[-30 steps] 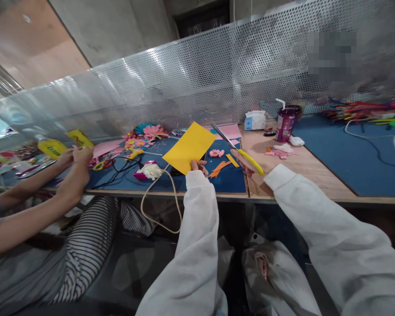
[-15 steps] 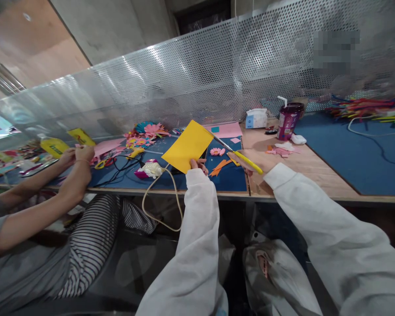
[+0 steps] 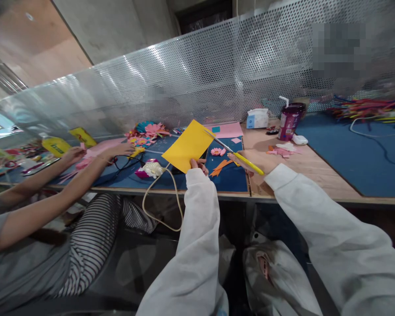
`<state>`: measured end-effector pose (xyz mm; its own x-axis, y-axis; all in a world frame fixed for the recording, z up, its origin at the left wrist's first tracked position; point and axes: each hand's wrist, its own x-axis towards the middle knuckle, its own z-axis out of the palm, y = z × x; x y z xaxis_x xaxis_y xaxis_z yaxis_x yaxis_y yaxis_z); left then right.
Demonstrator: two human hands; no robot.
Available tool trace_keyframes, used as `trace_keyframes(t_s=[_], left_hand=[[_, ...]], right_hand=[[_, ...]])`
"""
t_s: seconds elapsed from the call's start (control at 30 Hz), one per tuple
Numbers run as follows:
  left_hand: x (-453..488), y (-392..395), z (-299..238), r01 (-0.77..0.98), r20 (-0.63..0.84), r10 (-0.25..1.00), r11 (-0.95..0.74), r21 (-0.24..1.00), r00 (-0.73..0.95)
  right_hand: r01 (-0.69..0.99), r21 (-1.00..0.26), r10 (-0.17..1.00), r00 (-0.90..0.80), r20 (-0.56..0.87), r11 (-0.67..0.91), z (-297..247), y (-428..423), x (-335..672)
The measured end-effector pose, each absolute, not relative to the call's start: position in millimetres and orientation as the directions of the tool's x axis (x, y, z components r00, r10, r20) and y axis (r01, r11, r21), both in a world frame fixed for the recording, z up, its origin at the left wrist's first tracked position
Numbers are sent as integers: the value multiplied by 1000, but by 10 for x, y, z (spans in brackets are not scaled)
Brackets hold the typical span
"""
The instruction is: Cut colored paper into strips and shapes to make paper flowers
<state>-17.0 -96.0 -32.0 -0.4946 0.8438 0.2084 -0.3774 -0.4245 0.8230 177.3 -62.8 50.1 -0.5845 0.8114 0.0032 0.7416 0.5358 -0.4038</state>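
Note:
A yellow sheet of paper [image 3: 188, 146] is pinched at its lower corner by my left hand [image 3: 199, 166], thumb on top. My right hand [image 3: 255, 163] grips yellow-handled scissors [image 3: 248, 163], whose blades reach left to the sheet's upper right edge. One blade shows over the paper. On the blue mat below lie a pink paper flower [image 3: 217, 152] and orange paper strips [image 3: 221, 167]. Part of a dark object shows behind the yellow sheet, too hidden to name.
A purple cup with a straw [image 3: 290, 121], a tissue pack [image 3: 257, 118], a white case [image 3: 299, 139] and pink scraps [image 3: 283, 152] stand or lie at right. Pipe cleaners [image 3: 375, 107] lie farther right. A co-worker's hand [image 3: 120, 150] reaches over the table at left, near a glue gun [image 3: 137, 152].
The scissor blades now lie over the yellow sheet's edge, slightly farther in. The co-worker's hands have separated, one reaching right toward the glue gun.

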Motion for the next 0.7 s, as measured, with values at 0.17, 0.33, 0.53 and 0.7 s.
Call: trace_keyframes(t_s=[0.17, 0.33, 0.53, 0.7], left_hand=[[-150, -973, -296, -376, 167, 837, -401, 835, -521], [-147, -976, -295, -367, 166, 828, -405, 837, -536], [-178, -970, -315, -346, 190, 834, -407, 845, -517], [-174, -966, -316, -358, 179, 828, -411, 839, -531]], right_hand=[[745, -340, 804, -590, 66, 574, 472, -605, 1766], [744, -324, 800, -596, 75, 585, 434, -571, 1765], [745, -332, 804, -591, 72, 578, 445, -584, 1760], [728, -336, 789, -609, 85, 598, 423, -561, 1758]])
